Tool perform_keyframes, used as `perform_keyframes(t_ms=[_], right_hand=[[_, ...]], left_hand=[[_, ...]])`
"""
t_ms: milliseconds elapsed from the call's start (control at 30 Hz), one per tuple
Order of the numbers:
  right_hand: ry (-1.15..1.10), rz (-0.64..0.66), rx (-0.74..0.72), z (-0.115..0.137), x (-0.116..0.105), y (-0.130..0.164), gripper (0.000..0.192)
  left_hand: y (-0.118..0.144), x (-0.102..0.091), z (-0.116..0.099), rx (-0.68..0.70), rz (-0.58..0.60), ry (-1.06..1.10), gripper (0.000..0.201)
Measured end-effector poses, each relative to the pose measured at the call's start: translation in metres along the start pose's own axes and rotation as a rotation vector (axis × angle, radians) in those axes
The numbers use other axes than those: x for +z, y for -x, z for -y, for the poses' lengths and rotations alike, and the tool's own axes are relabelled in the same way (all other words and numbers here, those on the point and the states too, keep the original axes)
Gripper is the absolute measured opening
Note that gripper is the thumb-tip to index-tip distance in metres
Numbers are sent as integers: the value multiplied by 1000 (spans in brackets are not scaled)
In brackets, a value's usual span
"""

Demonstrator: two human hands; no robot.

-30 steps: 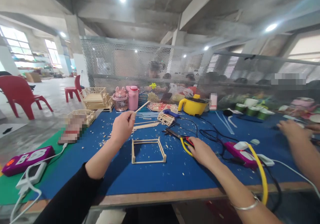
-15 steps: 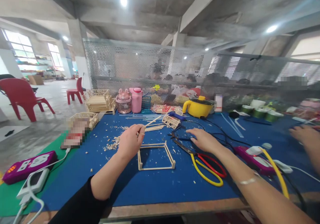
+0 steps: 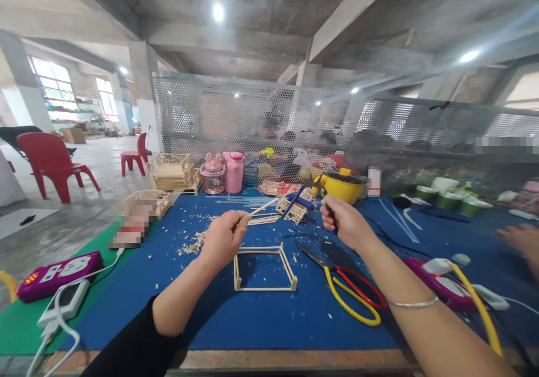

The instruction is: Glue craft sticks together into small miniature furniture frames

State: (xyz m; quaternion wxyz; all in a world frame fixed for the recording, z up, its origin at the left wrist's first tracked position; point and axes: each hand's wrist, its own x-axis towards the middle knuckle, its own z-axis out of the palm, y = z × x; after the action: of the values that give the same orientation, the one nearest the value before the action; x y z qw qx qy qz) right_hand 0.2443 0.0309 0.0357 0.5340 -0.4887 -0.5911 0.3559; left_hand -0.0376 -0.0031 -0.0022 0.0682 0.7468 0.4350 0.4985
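left hand: the left hand (image 3: 223,239) is pinched shut on a thin wooden stick (image 3: 263,205), held at its near end, the far end slanting up and to the right over the table (image 3: 261,321).
right hand: the right hand (image 3: 343,220) is closed around a dark-handled tool (image 3: 300,193) with a blue tip — too blurred to say what kind — raised above the table, right of the stick.
stick frame: a square frame of sticks (image 3: 264,265) lies flat on the blue mat just near of both hands, touching neither.
how the stick handles: by the look of it, very light, stiff along its length yet easy to snap; a fingertip pinch near one end suits it, with little squeeze.
how the frame handles: probably fragile at its corner joints — best lifted by two opposite rails, not by one corner.
close by: scissors (image 3: 349,293) with red and yellow loops lie right of the frame; loose sticks (image 3: 263,219) and wood chips lie beyond it.
other person: another hand (image 3: 520,239) shows at the far right edge.
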Motion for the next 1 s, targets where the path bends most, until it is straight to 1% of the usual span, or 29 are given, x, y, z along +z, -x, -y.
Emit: perform_keyframes(t_ms=[33,67,133,167,200,300,333,367,400,467,500,600,667,733,767,800,867,933,967,1000], right_hand=[[-164,17,28,8,8,3,35],[-276,42,47,14,16,6,36],[-393,135,80,23,35,13,36],[-418,185,87,26,44,16,36],[-427,218,84,27,53,18,36],[-440,226,66,26,74,21,37],[-466,221,74,26,79,21,36],[-506,223,93,26,84,21,35],[-557,231,113,26,89,22,32],[-661,256,137,27,98,27,27],[-704,270,134,28,103,31,25],[-780,334,71,30,115,44,27],[-795,435,64,30,118,51,33],[-779,531,87,29,116,54,40],[-757,553,91,29,114,54,43],[-727,547,79,28,110,52,46],[-646,471,-9,28,99,45,49],[-500,347,-133,27,85,35,51],[-377,278,-183,26,77,30,53],[-205,215,-208,25,70,26,57]], left_hand=[[-1,-2,-2,19,-11,26,28],[-1,-4,-5,39,-22,56,28],[-3,-8,-9,58,-24,136,28],[-3,-10,-10,42,4,193,29],[-4,-13,-11,2,56,265,30],[-7,-19,-10,-214,249,549,35],[-8,-21,-9,-277,275,636,35],[-9,-21,-9,-319,274,705,34],[-9,-21,-8,-337,254,755,33],[-9,-19,-9,-329,216,809,33],[-7,-16,-11,-319,222,827,33],[-1,-6,-19,-309,300,873,36],[4,1,-27,-311,336,892,37],[7,5,-32,-307,350,903,38],[8,6,-34,-307,360,904,37],[8,6,-34,-310,367,896,37],[5,5,-32,-339,342,857,36],[1,3,-26,-377,253,783,35],[-1,2,-22,-383,199,742,35],[-3,2,-19,-380,154,702,35]])
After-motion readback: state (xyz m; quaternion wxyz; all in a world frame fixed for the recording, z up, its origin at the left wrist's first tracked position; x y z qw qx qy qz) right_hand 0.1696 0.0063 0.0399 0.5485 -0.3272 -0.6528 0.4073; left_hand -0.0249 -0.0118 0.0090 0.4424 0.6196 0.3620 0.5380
